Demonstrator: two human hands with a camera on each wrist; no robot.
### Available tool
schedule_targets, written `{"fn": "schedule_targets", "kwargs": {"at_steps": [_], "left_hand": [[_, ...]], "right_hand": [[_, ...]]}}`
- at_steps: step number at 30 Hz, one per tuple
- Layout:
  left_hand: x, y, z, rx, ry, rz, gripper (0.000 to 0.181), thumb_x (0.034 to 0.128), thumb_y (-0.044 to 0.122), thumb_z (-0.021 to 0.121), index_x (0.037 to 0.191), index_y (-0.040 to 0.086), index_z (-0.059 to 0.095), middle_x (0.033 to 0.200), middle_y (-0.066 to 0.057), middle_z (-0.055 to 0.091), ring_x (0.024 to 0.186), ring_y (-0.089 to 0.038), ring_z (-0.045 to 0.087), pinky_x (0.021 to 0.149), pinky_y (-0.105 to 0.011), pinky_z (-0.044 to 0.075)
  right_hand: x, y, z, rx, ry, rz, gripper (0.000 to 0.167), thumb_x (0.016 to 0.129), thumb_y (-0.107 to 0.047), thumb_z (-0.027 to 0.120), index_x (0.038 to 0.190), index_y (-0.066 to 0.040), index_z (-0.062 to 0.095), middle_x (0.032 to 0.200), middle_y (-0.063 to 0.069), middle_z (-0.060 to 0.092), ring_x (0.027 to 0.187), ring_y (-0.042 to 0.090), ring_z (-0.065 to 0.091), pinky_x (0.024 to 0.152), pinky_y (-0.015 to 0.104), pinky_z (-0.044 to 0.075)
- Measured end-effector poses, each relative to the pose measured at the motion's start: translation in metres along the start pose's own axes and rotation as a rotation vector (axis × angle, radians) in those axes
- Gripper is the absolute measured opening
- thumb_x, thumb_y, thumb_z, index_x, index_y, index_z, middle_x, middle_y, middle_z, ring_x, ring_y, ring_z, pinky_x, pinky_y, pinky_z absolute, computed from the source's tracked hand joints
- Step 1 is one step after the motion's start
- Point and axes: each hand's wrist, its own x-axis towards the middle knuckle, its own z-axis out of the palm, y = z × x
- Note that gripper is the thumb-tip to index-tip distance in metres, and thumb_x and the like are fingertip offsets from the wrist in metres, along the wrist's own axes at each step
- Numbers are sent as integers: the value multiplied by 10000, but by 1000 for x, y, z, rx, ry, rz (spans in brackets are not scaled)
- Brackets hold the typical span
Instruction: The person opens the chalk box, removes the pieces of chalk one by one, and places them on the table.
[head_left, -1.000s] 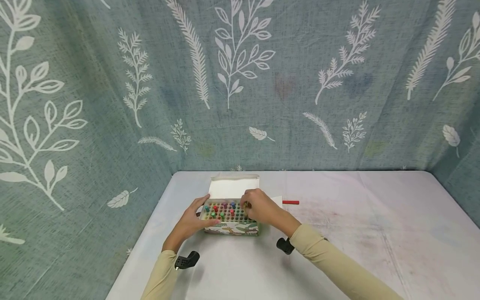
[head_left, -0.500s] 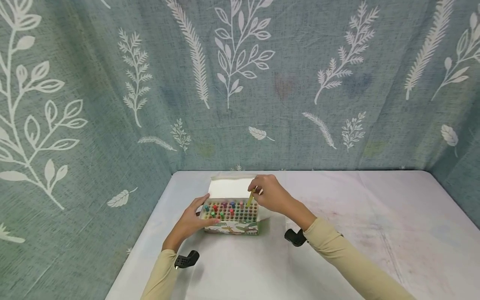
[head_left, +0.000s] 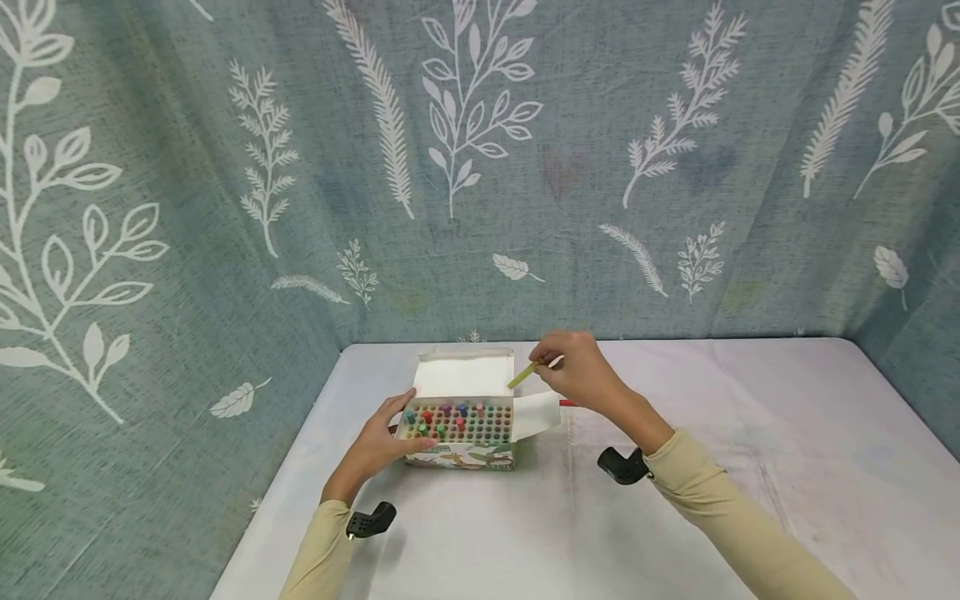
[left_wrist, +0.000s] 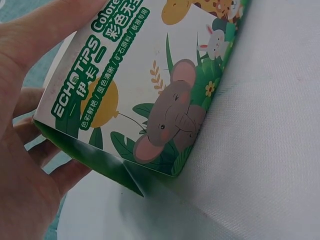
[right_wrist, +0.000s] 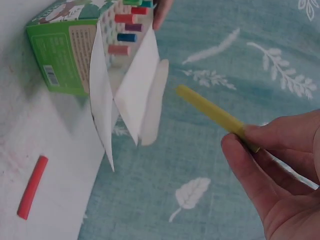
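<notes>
Half a second ago the slim yellow chalk-like stick [right_wrist: 215,111] leaned with its lower end at the holes of the white-and-green printed cardboard box [head_left: 461,456]; now the right hand [head_left: 581,368], pinching one end, holds it aloft beside the open lid [head_left: 465,375], so lifting it out looks complete. The left hand [head_left: 375,442] grips the box's left end on the white-covered bench [head_left: 465,542]. The stick looks straight, matte and evenly coloured, its free end slanting down.

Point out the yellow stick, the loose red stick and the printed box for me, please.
Yellow stick [right_wrist: 213,114], right wrist view: middle of visible length.
Loose red stick [right_wrist: 33,187], right wrist view: middle of its length.
Printed box [left_wrist: 133,83], left wrist view: white part of its printed side.
</notes>
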Motion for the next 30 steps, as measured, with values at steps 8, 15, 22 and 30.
{"fn": "schedule_targets", "kwargs": {"at_steps": [8,15,22,30], "left_hand": [[0,-2,0,-1,0,1,942,729,447,800,1496,286,278,1517,-56,241,1377,-332,248,1061,-533,301],[0,1,0,9,0,10,956,723,460,800,1499,286,269,1515,-50,243,1378,-327,248,1059,-522,311],[0,0,0,-3,3,12,941,730,439,802,1496,286,277,1515,-52,246,1381,-330,242,1061,-534,301],[-9,22,-3,-22,-14,-6,929,770,317,801,1511,178,258,1517,-123,235,1378,-368,232,1065,-542,289]], "right_hand": [[-11,8,-19,7,49,51,94,794,66,707,864,4,715,890,98,658,797,238,668,664,257,559],[-23,19,-33,-2,102,102,100,788,67,708,858,-4,720,878,93,665,793,237,675,659,265,562],[-36,31,-39,30,142,167,107,777,64,717,867,5,721,860,93,660,790,245,680,674,292,566],[-52,48,-39,17,200,209,100,775,63,722,863,15,717,845,121,673,765,255,675,674,319,568]]}}
